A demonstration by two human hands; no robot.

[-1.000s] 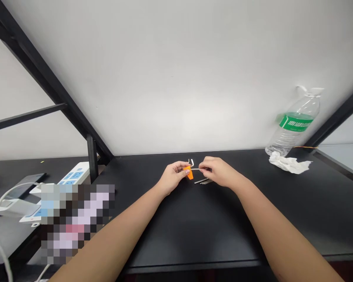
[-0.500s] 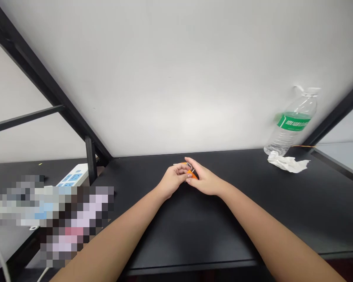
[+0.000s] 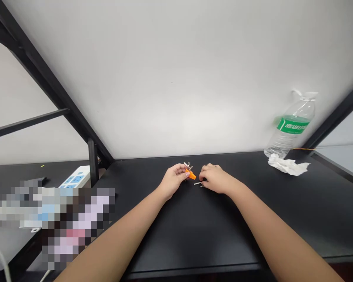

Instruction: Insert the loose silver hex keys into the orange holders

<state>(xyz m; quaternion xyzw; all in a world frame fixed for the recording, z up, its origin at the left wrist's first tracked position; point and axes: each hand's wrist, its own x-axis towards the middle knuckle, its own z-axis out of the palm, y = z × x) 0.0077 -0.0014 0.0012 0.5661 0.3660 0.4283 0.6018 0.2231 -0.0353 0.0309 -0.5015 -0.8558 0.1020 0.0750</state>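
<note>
My left hand [image 3: 174, 179] is closed on an orange piece [image 3: 191, 174] above the black desk. Thin metal pieces [image 3: 187, 165] stick out beside its fingertips, at the far side of the orange piece. To the right, my right hand [image 3: 214, 178] rests low at the desk with its fingers curled. A thin silver rod [image 3: 197, 183] shows at its fingertips, and a tiny metal bit [image 3: 202, 186] lies just below. The ends of the metal pieces under the right fingers are hidden.
A clear bottle with a green label [image 3: 293, 124] leans against the wall at the right, with crumpled white tissue [image 3: 288, 164] before it. At left are a white power strip [image 3: 76, 178], black frame bars [image 3: 93, 160] and a pixelated area. The black desk [image 3: 194, 239] spans the middle.
My right hand has moved right, away from my left hand, and its fingers are now curled at the desk. The orange piece stays in my left hand, more exposed. The silver rod has come into view.
</note>
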